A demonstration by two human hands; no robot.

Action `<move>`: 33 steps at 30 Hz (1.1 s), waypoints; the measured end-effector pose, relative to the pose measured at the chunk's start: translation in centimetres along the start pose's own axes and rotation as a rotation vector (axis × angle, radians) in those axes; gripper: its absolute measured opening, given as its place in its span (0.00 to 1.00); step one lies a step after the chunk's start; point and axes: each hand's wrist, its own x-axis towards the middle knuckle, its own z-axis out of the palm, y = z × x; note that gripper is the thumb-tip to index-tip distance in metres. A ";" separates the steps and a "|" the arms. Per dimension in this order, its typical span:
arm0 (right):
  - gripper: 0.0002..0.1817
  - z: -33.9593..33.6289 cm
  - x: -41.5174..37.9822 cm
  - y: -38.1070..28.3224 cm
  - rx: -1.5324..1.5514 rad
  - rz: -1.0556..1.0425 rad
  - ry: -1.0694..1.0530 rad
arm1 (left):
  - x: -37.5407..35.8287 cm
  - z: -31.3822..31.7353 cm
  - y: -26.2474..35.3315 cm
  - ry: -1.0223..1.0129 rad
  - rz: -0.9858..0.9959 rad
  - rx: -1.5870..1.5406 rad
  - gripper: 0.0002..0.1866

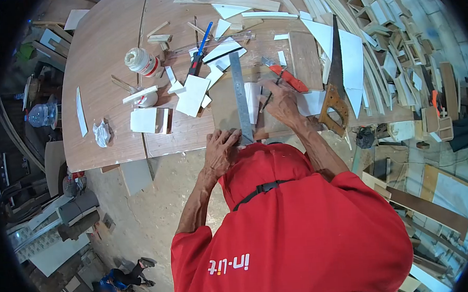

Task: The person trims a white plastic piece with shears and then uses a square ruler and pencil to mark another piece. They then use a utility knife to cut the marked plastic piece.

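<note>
A metal ruler [240, 95] lies lengthwise over a thin brown board [224, 101] at the table's near edge. My left hand [222, 149] rests with fingers spread beside the ruler's near end, on the edge of the board. Between the fingers of my right hand [282, 102] is a thin dark pencil [265, 103], held close over a white strip [252, 100] right of the ruler. Just beyond that hand lies a red utility knife [293, 80]. A handsaw [334, 96] with a wooden handle is to its right.
On the wooden table [102, 63] are a glue jar [142, 62], white offcuts [193, 94], a blue-and-black cutter [201, 47] and crumpled paper [102, 134]. Long wood strips [316, 4] and stacked pieces crowd the right. Another person [117, 284] is low at the bottom left.
</note>
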 end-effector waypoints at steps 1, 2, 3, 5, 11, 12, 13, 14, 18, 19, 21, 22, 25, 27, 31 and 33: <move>0.22 0.3 0.1 0.2 0.005 -0.001 0.000 | -0.1 -0.3 0.0 0.002 -0.011 0.009 0.26; 0.22 0.8 0.1 0.6 -0.045 -0.085 0.014 | -0.3 -0.6 0.1 -0.014 -0.042 0.002 0.28; 0.22 1.1 0.3 0.6 -0.095 -0.170 0.028 | -0.4 -0.7 0.1 -0.013 -0.045 0.007 0.28; 0.22 1.5 0.4 0.6 -0.108 -0.135 0.033 | -0.6 -0.9 -0.1 -0.038 -0.074 0.021 0.29; 0.22 1.0 -0.6 -0.1 -0.155 0.006 0.042 | 0.2 -1.9 -0.9 -0.033 0.079 0.132 0.24; 0.21 0.8 -0.9 -0.1 -0.170 0.091 0.012 | 0.3 -2.1 -1.1 -0.031 0.077 0.131 0.24; 0.21 0.9 -1.2 0.3 -0.170 0.090 0.010 | 0.3 -2.3 -1.3 -0.057 0.089 0.136 0.22; 0.19 0.9 -1.7 1.3 -0.114 0.148 0.091 | 0.3 -2.4 -1.5 -0.081 0.101 0.140 0.21; 0.18 -2.7 -1.1 0.1 -0.012 -0.067 0.073 | 0.1 -2.6 -1.8 -0.131 0.187 0.154 0.21; 0.19 -3.3 -0.9 -0.5 0.009 -0.319 0.012 | 0.3 -2.7 -1.9 -0.165 0.220 0.154 0.21; 0.22 -3.3 -1.2 -0.3 0.011 -0.325 -0.140 | 0.4 -2.9 -2.3 -0.204 0.252 0.154 0.21; 0.24 -3.6 -1.2 -0.5 -0.098 -0.391 -0.242 | 0.6 -3.0 -2.7 -0.232 0.272 0.158 0.21; 0.24 -3.1 -1.3 0.4 -0.205 -0.467 -0.327 | 0.9 -2.6 -3.8 -0.268 0.313 0.166 0.21; 0.18 -2.6 -1.4 1.0 -0.322 -0.458 -0.339 | 0.9 -2.4 -4.3 -0.277 0.330 0.175 0.22; 0.17 -1.9 -1.8 1.6 -0.312 -0.497 -0.330 | 1.2 -2.3 -5.0 -0.269 0.265 0.216 0.23; 0.17 -1.5 -1.9 2.1 -0.182 -0.504 -0.282 | 1.3 -2.1 -5.2 -0.255 0.235 0.207 0.22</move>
